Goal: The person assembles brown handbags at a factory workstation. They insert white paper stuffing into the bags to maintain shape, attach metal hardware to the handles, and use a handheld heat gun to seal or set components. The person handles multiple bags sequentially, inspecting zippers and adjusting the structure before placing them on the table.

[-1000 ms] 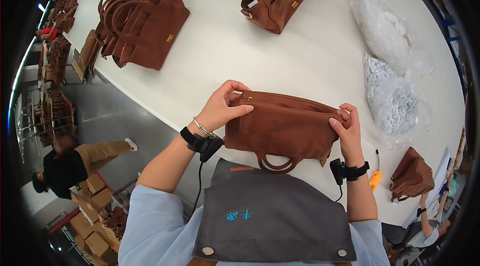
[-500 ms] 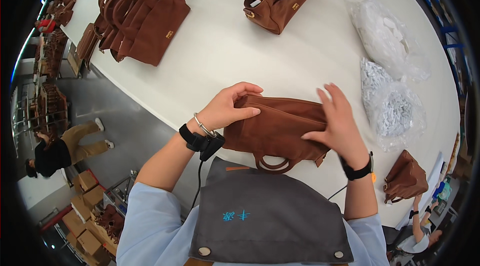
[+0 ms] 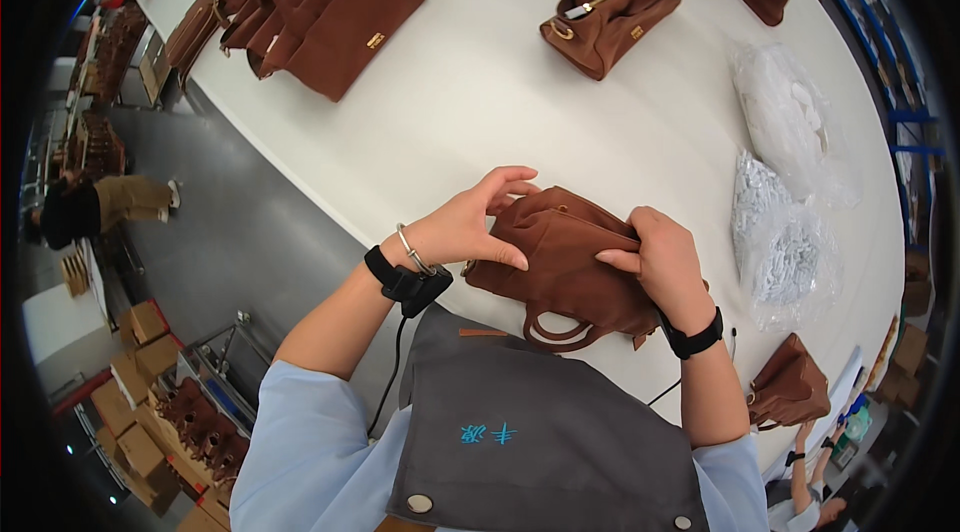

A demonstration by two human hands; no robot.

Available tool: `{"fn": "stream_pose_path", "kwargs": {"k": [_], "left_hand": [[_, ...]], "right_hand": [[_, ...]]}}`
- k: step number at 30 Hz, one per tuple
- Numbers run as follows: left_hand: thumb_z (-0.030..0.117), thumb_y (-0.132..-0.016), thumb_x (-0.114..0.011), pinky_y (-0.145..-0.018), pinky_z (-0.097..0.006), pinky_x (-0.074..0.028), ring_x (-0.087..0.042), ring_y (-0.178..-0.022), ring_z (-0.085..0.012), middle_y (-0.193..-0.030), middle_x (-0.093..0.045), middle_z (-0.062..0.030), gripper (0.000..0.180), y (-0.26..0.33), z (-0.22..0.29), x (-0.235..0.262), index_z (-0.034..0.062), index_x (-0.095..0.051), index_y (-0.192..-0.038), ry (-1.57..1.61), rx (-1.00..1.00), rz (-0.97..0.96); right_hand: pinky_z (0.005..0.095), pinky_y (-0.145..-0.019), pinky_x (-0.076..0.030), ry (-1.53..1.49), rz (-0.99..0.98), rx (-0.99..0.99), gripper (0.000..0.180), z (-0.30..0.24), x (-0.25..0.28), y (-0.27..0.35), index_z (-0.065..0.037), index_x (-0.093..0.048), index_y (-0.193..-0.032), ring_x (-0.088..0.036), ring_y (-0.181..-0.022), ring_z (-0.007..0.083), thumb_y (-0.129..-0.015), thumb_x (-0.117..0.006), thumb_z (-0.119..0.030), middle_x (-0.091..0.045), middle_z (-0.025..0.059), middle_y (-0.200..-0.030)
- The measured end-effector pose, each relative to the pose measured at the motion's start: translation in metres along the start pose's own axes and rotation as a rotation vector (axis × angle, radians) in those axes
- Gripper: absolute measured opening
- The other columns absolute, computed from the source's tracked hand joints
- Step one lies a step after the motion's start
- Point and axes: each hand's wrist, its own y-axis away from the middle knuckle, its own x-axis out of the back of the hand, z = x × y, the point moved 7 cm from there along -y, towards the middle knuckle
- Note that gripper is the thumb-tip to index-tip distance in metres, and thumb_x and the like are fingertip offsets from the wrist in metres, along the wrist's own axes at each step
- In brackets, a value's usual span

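Between widespread left fingers (image 3: 511,175) and right fingers (image 3: 621,260) gripping it: brown bag (image 3: 570,277).

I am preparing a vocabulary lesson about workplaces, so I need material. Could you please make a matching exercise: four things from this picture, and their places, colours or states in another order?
Column one
1. Left hand
2. Plastic bags
3. Right hand
4. Apron

Column two
A. dark grey, with blue marks
B. thumb on the right part of a brown handbag
C. silver bangle at its wrist
D. see-through, on the right of the white table

Pairs: 1-C, 2-D, 3-B, 4-A
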Motion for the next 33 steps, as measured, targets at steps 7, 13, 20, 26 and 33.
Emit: {"fn": "stream_pose_path", "kwargs": {"k": [7, 13, 20, 26, 33], "left_hand": [[0.019, -0.091, -0.071, -0.103, -0.036, -0.045, -0.057, -0.118, -0.0197, -0.132, -0.059, -0.0102, 0.045, 0.016, -0.033, 0.014, 0.0069, -0.052, -0.13, 0.057, -0.147, 0.137], [0.019, -0.094, -0.067, -0.079, -0.031, -0.05, -0.062, -0.086, -0.0138, -0.099, -0.068, -0.0046, 0.016, 0.01, -0.018, 0.018, 0.0031, -0.066, -0.094, -0.144, -0.196, 0.37], [0.022, -0.09, -0.073, -0.079, -0.029, -0.049, -0.056, -0.086, -0.0114, -0.1, -0.064, -0.0032, 0.026, -0.009, -0.039, 0.008, 0.0038, -0.059, -0.1, 0.074, 0.074, 0.162], [0.03, -0.087, -0.075, -0.075, -0.035, -0.048, -0.055, -0.082, -0.0264, -0.094, -0.056, -0.0089, 0.032, -0.013, -0.033, 0.004, 0.0057, -0.056, -0.092, -0.584, -0.321, 0.21], [0.026, -0.089, -0.072, -0.07, -0.037, -0.045, -0.053, -0.077, -0.0274, -0.085, -0.055, -0.0098, 0.029, -0.02, -0.029, -0.002, 0.0036, -0.053, -0.087, -0.386, -0.276, 0.132]], "right_hand": [[0.0392, -0.057, -0.044, -0.096, 0.003, -0.063, 0.053, 0.02, -0.003, 0.001, 0.0, -0.051, -0.076, -0.052, -0.06, 0.0333, -0.078, -0.076, -0.046, -0.054, 0.0174, -0.065], [0.037, -0.06, -0.048, -0.133, 0.017, -0.097, 0.046, 0.024, -0.004, 0.002, 0.001, -0.06, -0.086, -0.059, -0.064, 0.0314, -0.08, -0.077, -0.041, -0.062, 0.0169, -0.07], [0.0364, -0.062, -0.05, -0.113, 0.023, -0.125, 0.043, 0.017, -0.006, -0.002, 0.001, -0.062, -0.089, -0.062, -0.065, 0.0316, -0.079, -0.079, -0.037, -0.065, 0.0173, -0.073], [0.0366, -0.061, -0.05, -0.113, 0.013, -0.112, 0.039, 0.01, -0.01, -0.007, 0.0, -0.062, -0.085, -0.062, -0.064, 0.0314, -0.079, -0.079, -0.034, -0.064, 0.016, -0.071], [0.0373, -0.061, -0.049, -0.114, 0.038, -0.098, 0.036, 0.017, -0.009, -0.008, 0.0, -0.061, -0.084, -0.061, -0.064, 0.0314, -0.079, -0.079, -0.032, -0.063, 0.0157, -0.07]]}}
